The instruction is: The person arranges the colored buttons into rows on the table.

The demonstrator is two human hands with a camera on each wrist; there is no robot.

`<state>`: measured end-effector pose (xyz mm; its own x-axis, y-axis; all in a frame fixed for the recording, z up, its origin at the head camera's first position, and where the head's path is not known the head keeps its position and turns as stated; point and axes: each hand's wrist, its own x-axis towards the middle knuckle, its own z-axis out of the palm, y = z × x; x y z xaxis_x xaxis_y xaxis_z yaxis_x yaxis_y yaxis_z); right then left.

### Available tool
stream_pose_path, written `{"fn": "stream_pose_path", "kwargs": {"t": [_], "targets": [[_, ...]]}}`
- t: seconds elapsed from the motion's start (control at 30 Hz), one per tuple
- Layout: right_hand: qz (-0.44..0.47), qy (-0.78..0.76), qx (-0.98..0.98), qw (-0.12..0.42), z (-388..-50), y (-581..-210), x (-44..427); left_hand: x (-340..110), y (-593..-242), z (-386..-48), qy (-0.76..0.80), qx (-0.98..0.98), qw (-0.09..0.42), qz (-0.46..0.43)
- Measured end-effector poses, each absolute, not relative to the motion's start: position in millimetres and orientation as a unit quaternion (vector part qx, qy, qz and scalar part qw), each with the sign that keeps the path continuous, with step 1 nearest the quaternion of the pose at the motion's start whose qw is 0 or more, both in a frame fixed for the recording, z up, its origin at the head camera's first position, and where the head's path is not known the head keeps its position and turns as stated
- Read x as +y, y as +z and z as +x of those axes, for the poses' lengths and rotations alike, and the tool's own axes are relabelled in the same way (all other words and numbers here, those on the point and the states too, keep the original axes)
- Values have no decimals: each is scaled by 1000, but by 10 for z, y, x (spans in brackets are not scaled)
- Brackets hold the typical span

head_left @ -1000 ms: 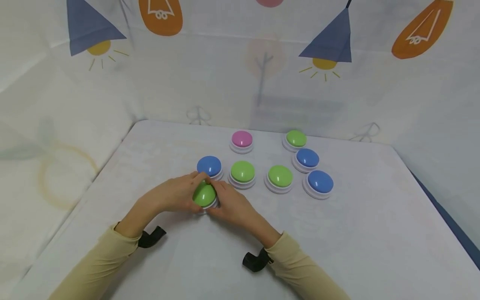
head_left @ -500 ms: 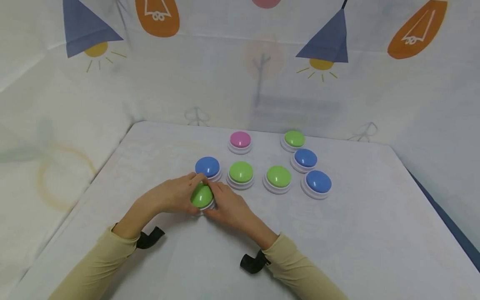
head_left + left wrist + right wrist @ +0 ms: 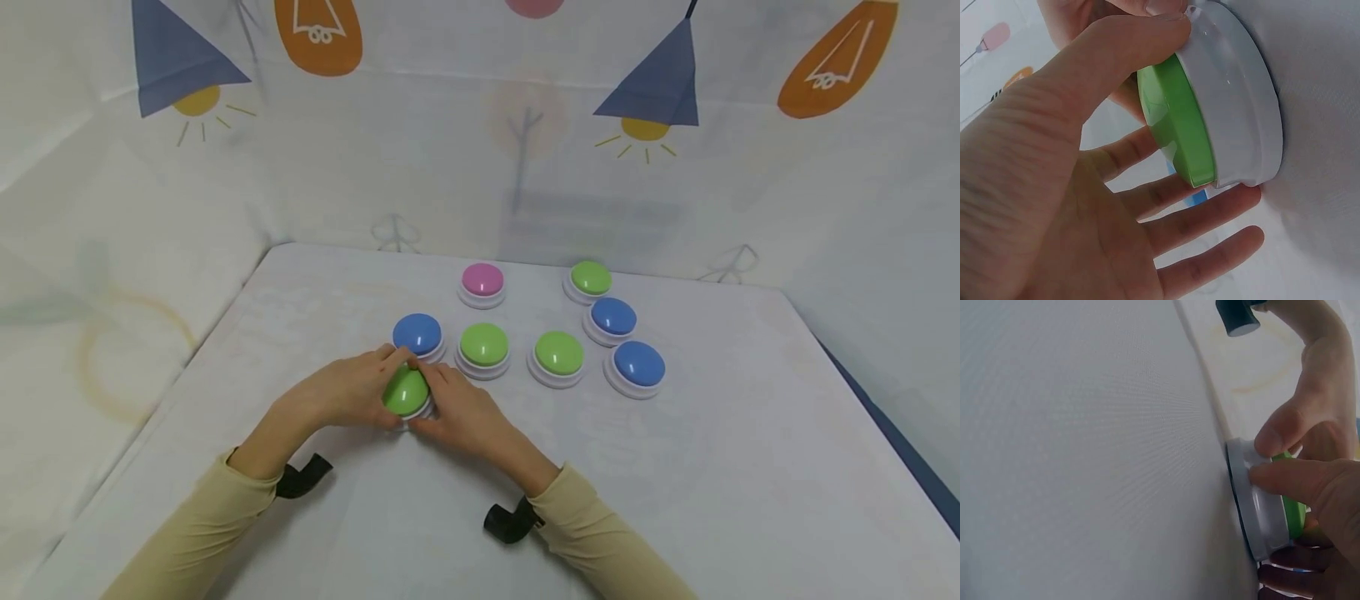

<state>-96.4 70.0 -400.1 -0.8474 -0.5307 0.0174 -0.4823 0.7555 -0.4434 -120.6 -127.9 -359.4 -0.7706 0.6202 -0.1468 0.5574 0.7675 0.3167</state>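
Note:
A push button with a green dome and a white base (image 3: 406, 392) stands on the white table, nearest to me in the head view. My left hand (image 3: 347, 390) grips its left side, thumb on the near face of the base and fingers around the far side. From the right, my right hand (image 3: 468, 414) grips the same button (image 3: 1267, 515), its thumb close to the left thumb. The left wrist view shows the base of this button (image 3: 1235, 100) down on the cloth. Just behind it sits a blue button (image 3: 417, 334), close to the left fingertips.
Behind and to the right stand a green button (image 3: 483, 345), another green button (image 3: 559, 353) and a blue button (image 3: 638, 364). Further back are a blue button (image 3: 613, 317), a green button (image 3: 591, 278) and a pink button (image 3: 482, 280). A printed cloth (image 3: 450, 167) hangs behind the table.
Both hands keep their grip on the near green button, with no clear movement. The whole head view shifts very slightly.

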Motion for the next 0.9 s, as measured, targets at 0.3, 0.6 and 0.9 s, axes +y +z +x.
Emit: {"fn": "stream_pose_path", "kwargs": {"t": [0.3, 0.6, 0.9], "targets": [[-269, -237, 929, 91, -988, -3982, 717, -1280, -3589, -1183, 144, 932, 125, 309], [-288, -261, 917, 92, -1029, -3979, 744, -1272, -3551, -1179, 125, 934, 88, 323], [-293, -267, 914, 83, -1026, -3917, 780, -1272, -3551, -1191, 135, 929, 59, 339]]}}
